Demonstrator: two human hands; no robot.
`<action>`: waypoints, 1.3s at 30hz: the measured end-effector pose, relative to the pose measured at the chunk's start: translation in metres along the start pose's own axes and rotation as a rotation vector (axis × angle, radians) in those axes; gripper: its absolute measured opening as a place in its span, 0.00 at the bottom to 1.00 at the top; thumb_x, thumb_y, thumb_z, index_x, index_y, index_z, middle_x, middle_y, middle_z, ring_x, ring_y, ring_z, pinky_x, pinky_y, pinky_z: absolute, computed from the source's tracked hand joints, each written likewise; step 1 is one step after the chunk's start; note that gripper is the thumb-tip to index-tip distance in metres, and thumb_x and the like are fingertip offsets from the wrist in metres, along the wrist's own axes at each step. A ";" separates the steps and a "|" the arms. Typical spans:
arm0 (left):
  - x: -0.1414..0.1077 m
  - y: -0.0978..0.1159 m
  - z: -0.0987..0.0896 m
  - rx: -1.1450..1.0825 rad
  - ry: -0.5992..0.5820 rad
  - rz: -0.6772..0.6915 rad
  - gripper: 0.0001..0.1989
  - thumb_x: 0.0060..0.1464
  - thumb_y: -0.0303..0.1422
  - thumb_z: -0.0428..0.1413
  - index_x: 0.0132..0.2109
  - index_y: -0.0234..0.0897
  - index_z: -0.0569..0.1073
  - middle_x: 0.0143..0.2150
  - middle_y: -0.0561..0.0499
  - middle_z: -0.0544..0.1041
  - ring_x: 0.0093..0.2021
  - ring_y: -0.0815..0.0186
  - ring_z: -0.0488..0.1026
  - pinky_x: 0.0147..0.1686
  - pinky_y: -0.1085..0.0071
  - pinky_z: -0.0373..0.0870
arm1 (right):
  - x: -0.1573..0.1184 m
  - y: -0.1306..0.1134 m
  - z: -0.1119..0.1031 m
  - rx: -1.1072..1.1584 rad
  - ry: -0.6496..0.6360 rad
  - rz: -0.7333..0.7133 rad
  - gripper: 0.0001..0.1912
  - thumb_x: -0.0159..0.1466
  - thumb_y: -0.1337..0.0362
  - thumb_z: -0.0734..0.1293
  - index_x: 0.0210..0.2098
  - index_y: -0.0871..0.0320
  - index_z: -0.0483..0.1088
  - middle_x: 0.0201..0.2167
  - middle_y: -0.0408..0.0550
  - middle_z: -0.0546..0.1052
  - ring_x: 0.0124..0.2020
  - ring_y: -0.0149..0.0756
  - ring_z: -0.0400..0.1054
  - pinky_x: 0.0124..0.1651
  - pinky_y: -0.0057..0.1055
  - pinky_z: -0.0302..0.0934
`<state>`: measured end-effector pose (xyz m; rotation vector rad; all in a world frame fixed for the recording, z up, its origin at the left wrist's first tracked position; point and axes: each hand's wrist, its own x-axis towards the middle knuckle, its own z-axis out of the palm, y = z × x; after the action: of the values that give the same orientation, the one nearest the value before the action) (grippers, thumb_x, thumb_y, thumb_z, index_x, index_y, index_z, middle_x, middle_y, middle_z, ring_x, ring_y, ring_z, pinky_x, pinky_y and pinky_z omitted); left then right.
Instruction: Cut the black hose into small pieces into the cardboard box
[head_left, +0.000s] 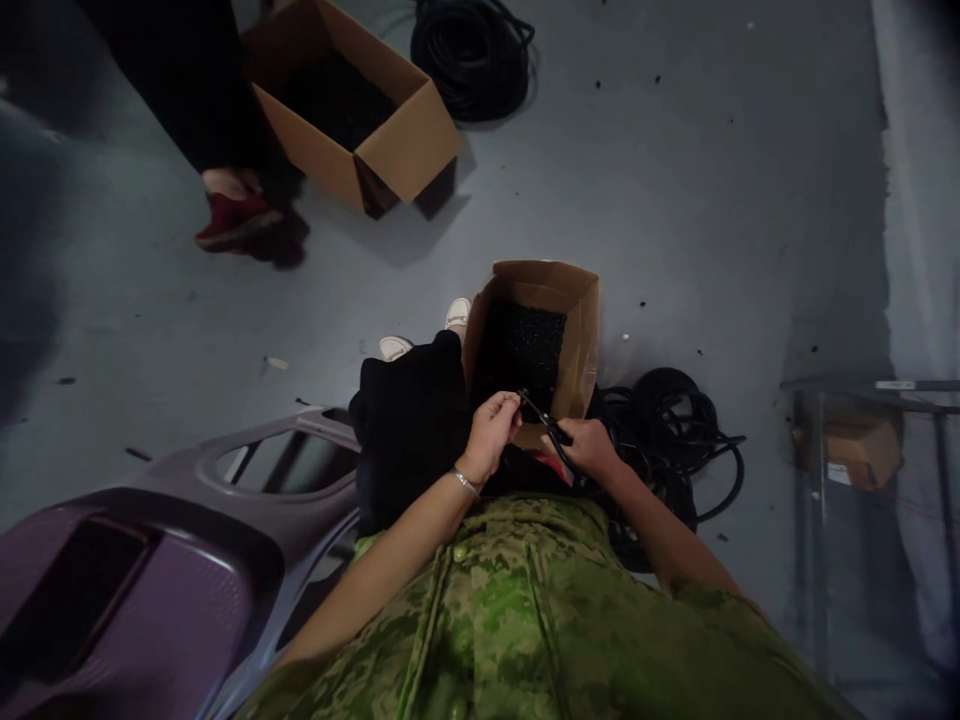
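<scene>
My right hand [589, 447] is closed around the handles of black-handled scissors [556, 434], whose tips point up and left. The fingers of my left hand [493, 430] are pinched on a small black piece [523, 394] that meets the scissor tips; its exact kind is too small to make out. Both hands are above my lap, at the near edge of an open cardboard box [581, 350]. Many small black pieces [525, 340] fill the bottom of this box. Something red [553, 465] shows partly beneath my right hand.
Coiled black hose or cable [675, 425] lies right of the box, another coil [472, 55] farther off. A larger cardboard box [412, 140] with black contents stands near a person's leg and red shoe [234, 218]. On my left, a plastic chair [202, 560] carries a dark phone [79, 590].
</scene>
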<state>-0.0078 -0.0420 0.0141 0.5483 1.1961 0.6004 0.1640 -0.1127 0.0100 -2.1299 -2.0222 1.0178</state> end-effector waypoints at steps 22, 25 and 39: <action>0.002 -0.005 -0.001 -0.023 -0.058 0.079 0.19 0.46 0.46 0.65 0.32 0.37 0.67 0.20 0.60 0.68 0.15 0.79 0.55 0.15 0.80 0.46 | 0.019 0.016 -0.005 0.551 -0.249 -0.022 0.24 0.65 0.44 0.63 0.42 0.60 0.75 0.33 0.47 0.77 0.34 0.38 0.70 0.38 0.30 0.62; 0.002 -0.004 -0.001 -0.024 -0.058 0.071 0.18 0.48 0.44 0.64 0.33 0.37 0.67 0.20 0.60 0.67 0.15 0.78 0.55 0.16 0.80 0.47 | 0.022 0.015 -0.003 0.478 -0.216 -0.046 0.21 0.65 0.47 0.65 0.43 0.60 0.74 0.36 0.48 0.78 0.37 0.39 0.71 0.40 0.31 0.63; 0.001 -0.004 -0.002 0.002 -0.059 0.071 0.15 0.49 0.42 0.63 0.31 0.36 0.68 0.20 0.59 0.67 0.16 0.78 0.55 0.16 0.80 0.49 | 0.030 0.019 -0.007 0.352 -0.193 -0.108 0.22 0.66 0.47 0.64 0.38 0.60 0.75 0.32 0.47 0.77 0.33 0.35 0.69 0.36 0.27 0.58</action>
<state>-0.0089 -0.0437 0.0097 0.6083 1.1254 0.6398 0.1821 -0.0859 -0.0062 -1.7861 -1.8352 1.4820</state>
